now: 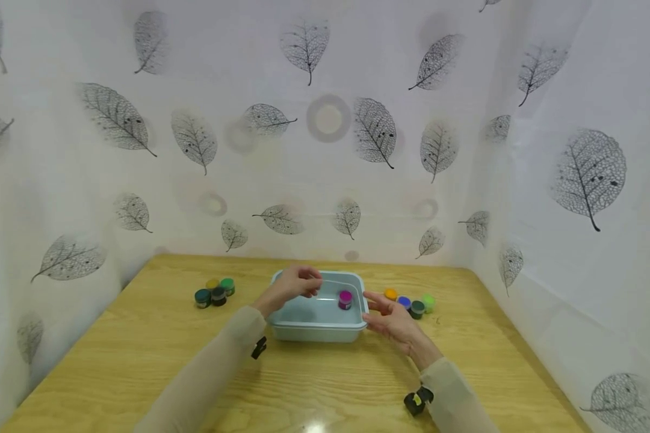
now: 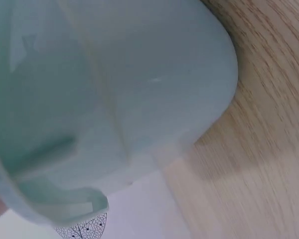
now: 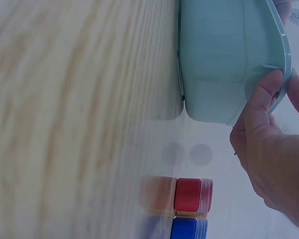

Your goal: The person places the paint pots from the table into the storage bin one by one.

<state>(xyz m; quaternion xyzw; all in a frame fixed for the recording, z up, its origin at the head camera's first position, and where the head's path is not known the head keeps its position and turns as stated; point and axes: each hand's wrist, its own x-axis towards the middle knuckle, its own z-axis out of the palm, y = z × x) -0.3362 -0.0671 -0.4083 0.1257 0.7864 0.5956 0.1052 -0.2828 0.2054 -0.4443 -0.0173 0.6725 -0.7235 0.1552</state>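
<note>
A pale blue plastic basin (image 1: 314,332) stands on the table, with a magenta-lidded jar (image 1: 345,299) inside at the right. My right hand (image 1: 395,325) pinches the basin's right rim, thumb outside, as the right wrist view shows on the hand (image 3: 274,144). Over the basin's left part hovers my left hand (image 1: 292,287), fingers loosely bent, with nothing visible in them. The left wrist view is mostly filled by the basin's wall (image 2: 154,89), and that hand is almost wholly out of it.
Left of the basin, several small jars cluster on the wooden table (image 1: 141,349), among them a teal one (image 1: 203,298) and a green one (image 1: 227,286). More stand at the right, including an orange (image 1: 390,294) and a light green jar (image 1: 428,302). A red jar (image 3: 188,195) shows in the right wrist view.
</note>
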